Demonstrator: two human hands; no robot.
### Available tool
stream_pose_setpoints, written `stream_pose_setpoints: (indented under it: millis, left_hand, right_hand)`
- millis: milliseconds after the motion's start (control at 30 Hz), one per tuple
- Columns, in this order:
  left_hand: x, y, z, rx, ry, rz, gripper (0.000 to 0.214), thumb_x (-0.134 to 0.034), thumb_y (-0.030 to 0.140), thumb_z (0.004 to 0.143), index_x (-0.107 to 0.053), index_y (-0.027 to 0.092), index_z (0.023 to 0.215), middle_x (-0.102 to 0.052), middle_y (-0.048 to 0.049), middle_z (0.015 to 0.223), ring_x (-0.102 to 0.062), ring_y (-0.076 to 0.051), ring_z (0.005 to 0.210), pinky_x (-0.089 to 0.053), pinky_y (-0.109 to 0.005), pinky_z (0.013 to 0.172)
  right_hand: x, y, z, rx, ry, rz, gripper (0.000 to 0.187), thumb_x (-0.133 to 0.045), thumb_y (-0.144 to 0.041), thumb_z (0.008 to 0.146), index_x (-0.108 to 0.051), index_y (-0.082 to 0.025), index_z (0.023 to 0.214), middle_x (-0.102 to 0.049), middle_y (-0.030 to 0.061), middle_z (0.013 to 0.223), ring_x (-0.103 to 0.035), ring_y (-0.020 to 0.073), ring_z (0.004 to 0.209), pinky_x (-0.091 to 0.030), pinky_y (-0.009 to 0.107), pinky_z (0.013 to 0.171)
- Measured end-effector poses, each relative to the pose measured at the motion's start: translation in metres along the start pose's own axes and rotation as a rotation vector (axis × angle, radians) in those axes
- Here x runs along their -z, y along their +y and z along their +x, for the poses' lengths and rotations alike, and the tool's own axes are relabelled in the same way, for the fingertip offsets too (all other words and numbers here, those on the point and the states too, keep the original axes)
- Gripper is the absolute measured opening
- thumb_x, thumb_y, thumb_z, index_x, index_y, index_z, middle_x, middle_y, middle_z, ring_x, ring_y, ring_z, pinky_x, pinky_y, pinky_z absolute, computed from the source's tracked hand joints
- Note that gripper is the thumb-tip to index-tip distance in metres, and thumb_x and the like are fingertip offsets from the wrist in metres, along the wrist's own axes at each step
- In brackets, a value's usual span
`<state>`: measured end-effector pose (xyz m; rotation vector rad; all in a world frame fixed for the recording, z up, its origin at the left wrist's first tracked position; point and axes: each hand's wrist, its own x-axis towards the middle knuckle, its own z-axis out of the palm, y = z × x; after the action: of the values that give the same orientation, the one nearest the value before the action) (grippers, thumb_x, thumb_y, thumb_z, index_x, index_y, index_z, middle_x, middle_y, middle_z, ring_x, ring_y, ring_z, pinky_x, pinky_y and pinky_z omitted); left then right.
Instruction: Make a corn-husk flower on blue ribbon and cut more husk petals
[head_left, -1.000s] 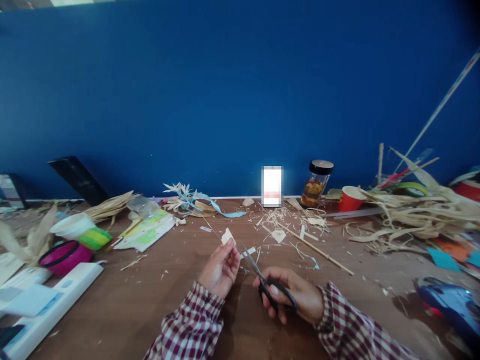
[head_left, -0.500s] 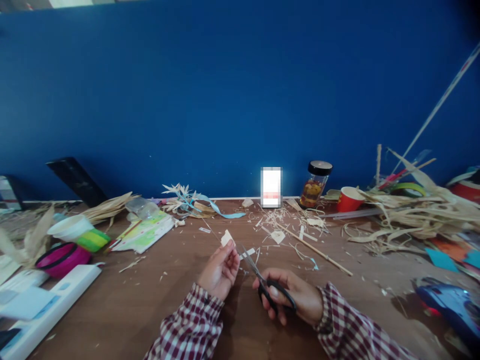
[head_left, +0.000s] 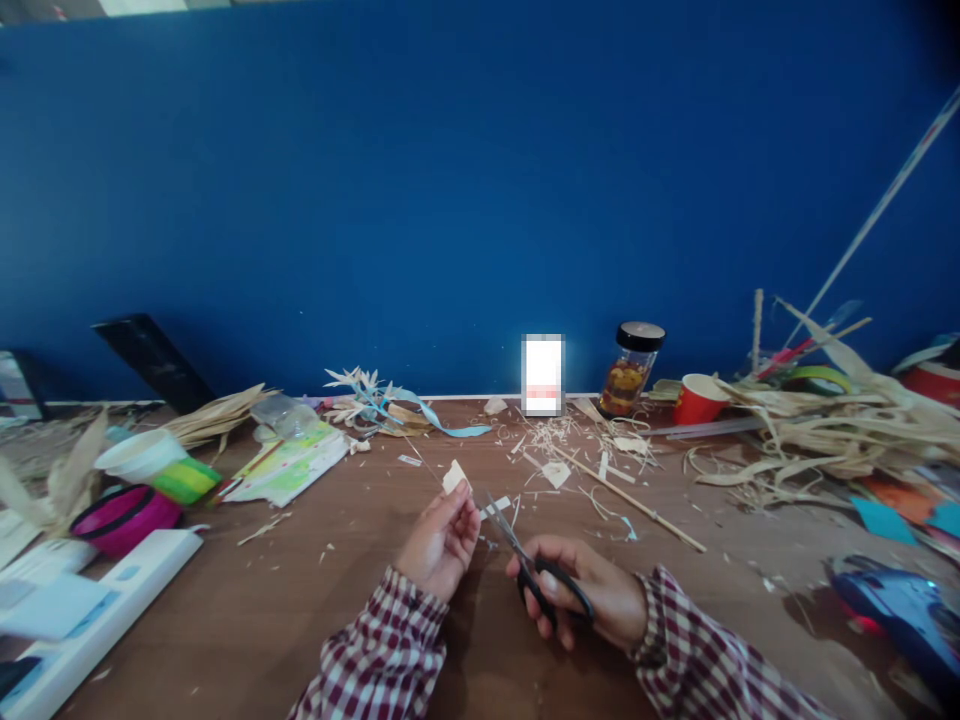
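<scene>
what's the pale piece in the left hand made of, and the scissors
The small pale cream piece looks like dried husk or thin card: matte, flat, coloured like the straw scraps. The black-handled scissors: dull grey blades, likely metal; black loops, probably plastic.

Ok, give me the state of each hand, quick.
Left hand: closed, pinching a small pale piece at the fingertips.
Right hand: closed on the scissors, fingers through the black handles.

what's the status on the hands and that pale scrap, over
Left hand pinches pale scrap at fingertips. Right hand holds scissors, blades angled toward scrap, tips short of it. Shavings litter table beyond.
</scene>
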<state>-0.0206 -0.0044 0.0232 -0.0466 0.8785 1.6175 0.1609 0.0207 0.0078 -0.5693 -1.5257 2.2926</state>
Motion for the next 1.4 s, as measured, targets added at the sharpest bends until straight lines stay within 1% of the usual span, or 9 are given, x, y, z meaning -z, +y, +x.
stream_pose_setpoints:
  millis: [267, 400, 567, 733, 967, 1133, 1400]
  left_hand:
    - [-0.0003, 0.0000, 0.0003, -0.014, 0.002, 0.008, 0.009, -0.054, 0.004, 0.077, -0.058, 0.011, 0.073, -0.062, 0.0001, 0.059, -0.060, -0.007, 0.048, -0.053, -0.015, 0.047]
    - [-0.0007, -0.0005, -0.0012, -0.058, -0.018, 0.051, 0.010, -0.054, 0.003, 0.076, -0.057, 0.011, 0.072, -0.062, -0.0001, 0.061, -0.060, -0.006, 0.049, -0.053, -0.015, 0.048]
    - [-0.0004, -0.0020, -0.0017, -0.073, -0.036, 0.104, 0.010, -0.054, 0.002, 0.076, -0.057, 0.011, 0.071, -0.060, 0.0001, 0.058, -0.059, -0.006, 0.047, -0.052, -0.014, 0.047]
    - [-0.0002, -0.0028, -0.0011, -0.077, -0.061, 0.100, 0.011, -0.056, 0.001, 0.074, -0.057, 0.012, 0.072, -0.060, 0.0011, 0.058, -0.058, -0.006, 0.047, -0.052, -0.014, 0.048]
    - [-0.0019, -0.0028, -0.0013, -0.085, -0.046, 0.111, 0.011, -0.054, 0.002, 0.076, -0.059, 0.011, 0.073, -0.061, 0.0000, 0.059, -0.058, -0.005, 0.046, -0.051, -0.013, 0.047]
    - [-0.0024, -0.0024, -0.0019, -0.087, -0.056, 0.116, 0.011, -0.053, 0.002, 0.077, -0.060, 0.010, 0.073, -0.060, 0.0003, 0.058, -0.057, -0.005, 0.046, -0.051, -0.012, 0.047]
    - [-0.0039, -0.0013, -0.0026, -0.096, -0.039, 0.084, 0.014, -0.051, 0.001, 0.078, -0.058, 0.011, 0.071, -0.060, 0.0002, 0.060, -0.058, -0.005, 0.048, -0.051, -0.013, 0.048]
  right_hand:
    - [0.0002, 0.0007, 0.0003, 0.000, -0.002, 0.000, 0.045, -0.063, -0.047, 0.070, -0.052, -0.012, 0.096, -0.055, 0.0012, 0.068, -0.056, 0.0079, 0.053, -0.041, 0.012, 0.038]
    - [-0.0003, 0.0010, 0.0005, -0.001, 0.004, 0.010, 0.045, -0.063, -0.047, 0.070, -0.052, -0.012, 0.095, -0.055, 0.0006, 0.067, -0.056, 0.0078, 0.053, -0.042, 0.012, 0.037]
    - [-0.0002, 0.0022, 0.0005, 0.004, 0.007, 0.054, 0.043, -0.063, -0.045, 0.070, -0.053, -0.011, 0.094, -0.056, 0.0017, 0.066, -0.057, 0.0083, 0.052, -0.042, 0.012, 0.037]
    - [0.0009, 0.0028, 0.0009, -0.002, 0.000, 0.108, 0.042, -0.063, -0.046, 0.070, -0.053, -0.012, 0.094, -0.057, 0.0019, 0.066, -0.057, 0.0085, 0.051, -0.042, 0.011, 0.035]
    - [0.0009, 0.0035, 0.0019, -0.006, 0.014, 0.103, 0.042, -0.062, -0.046, 0.071, -0.053, -0.012, 0.094, -0.057, 0.0014, 0.063, -0.055, 0.0075, 0.046, -0.039, 0.010, 0.031]
    - [-0.0010, 0.0030, 0.0017, -0.004, 0.029, 0.099, 0.041, -0.062, -0.046, 0.071, -0.053, -0.012, 0.093, -0.057, 0.0009, 0.062, -0.055, 0.0069, 0.045, -0.038, 0.009, 0.030]
    - [-0.0025, 0.0032, 0.0029, 0.001, 0.066, 0.090, 0.046, -0.063, -0.044, 0.071, -0.054, -0.009, 0.100, -0.057, 0.0001, 0.060, -0.053, 0.0057, 0.042, -0.036, 0.009, 0.027]
